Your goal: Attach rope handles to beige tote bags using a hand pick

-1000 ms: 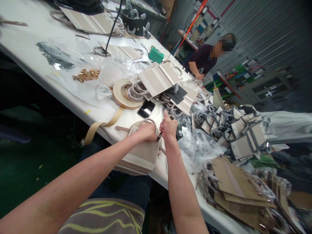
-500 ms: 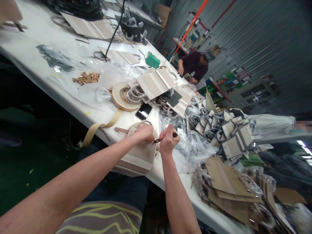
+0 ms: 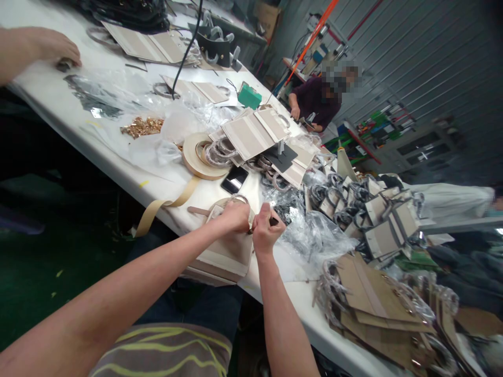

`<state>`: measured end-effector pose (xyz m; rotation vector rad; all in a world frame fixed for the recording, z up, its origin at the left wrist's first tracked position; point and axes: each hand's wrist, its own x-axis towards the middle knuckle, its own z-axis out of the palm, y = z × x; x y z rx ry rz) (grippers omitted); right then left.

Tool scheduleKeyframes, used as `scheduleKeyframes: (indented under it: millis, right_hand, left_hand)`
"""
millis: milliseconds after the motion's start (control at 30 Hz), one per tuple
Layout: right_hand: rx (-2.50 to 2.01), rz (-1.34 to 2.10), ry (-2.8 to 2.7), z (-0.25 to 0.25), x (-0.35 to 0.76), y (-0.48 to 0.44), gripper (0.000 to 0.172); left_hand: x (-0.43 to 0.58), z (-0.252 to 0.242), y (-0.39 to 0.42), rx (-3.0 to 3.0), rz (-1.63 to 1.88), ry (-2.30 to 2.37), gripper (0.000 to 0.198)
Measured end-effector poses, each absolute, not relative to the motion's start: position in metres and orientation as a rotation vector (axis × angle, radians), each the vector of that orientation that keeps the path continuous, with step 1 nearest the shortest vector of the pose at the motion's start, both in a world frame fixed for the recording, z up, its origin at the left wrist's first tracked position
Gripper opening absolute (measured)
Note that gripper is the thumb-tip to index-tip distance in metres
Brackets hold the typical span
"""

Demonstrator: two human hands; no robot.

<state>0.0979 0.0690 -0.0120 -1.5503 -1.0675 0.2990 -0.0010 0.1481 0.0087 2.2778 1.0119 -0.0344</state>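
A beige bag piece (image 3: pixel 226 251) lies on the near edge of the white table, with a wrapped ring-shaped handle (image 3: pixel 239 198) and a brown strap (image 3: pixel 198 210) at its far side. My left hand (image 3: pixel 237 217) is closed on its upper part, the fingertips hidden from me. Just right of it, my right hand (image 3: pixel 268 229) wraps round a dark-handled tool (image 3: pixel 274 221), thumb on top. The tool's tip points towards my left hand, and its kind is hidden by my fingers. Both hands almost touch over the bag piece.
Beyond my hands lie a phone (image 3: pixel 234 179), a tape roll (image 3: pixel 196 156), gold hardware (image 3: pixel 142 127) and stacked beige panels (image 3: pixel 255 133). Brown bag pieces (image 3: pixel 369 293) are piled at right. Another person's hand (image 3: pixel 51 47) rests at far left; a co-worker (image 3: pixel 318 99) sits across the table.
My right hand has come slightly closer to my left, and the tool's shaft is now mostly hidden. At far left, the other person's hand has moved down and further into view.
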Motion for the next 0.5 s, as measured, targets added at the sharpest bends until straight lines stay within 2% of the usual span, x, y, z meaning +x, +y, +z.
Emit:
scheduleKeyframes:
  millis: [100, 233, 333, 500]
  right_hand:
    - [-1.476, 0.353, -0.944, -0.011, 0.099, 0.070, 0.067]
    - [-1.270, 0.501, -0.774, 0.003, 0.109, 0.073, 0.065]
    - [-1.136, 0.566, -0.703, 0.019, 0.115, 0.071, 0.059]
    - [-1.116, 0.629, -0.763, 0.034, 0.092, 0.072, 0.075]
  left_hand:
    - [-0.008, 0.014, 0.144, 2.383, 0.059, 0.971, 0.022]
    - [-0.051, 0.021, 0.151, 2.373, 0.562, 0.807, 0.014]
    - [-0.100, 0.013, 0.165, 2.144, 0.803, 1.029, 0.007]
    - [-0.147, -0.026, 0.171, 1.777, 0.581, 1.213, 0.027]
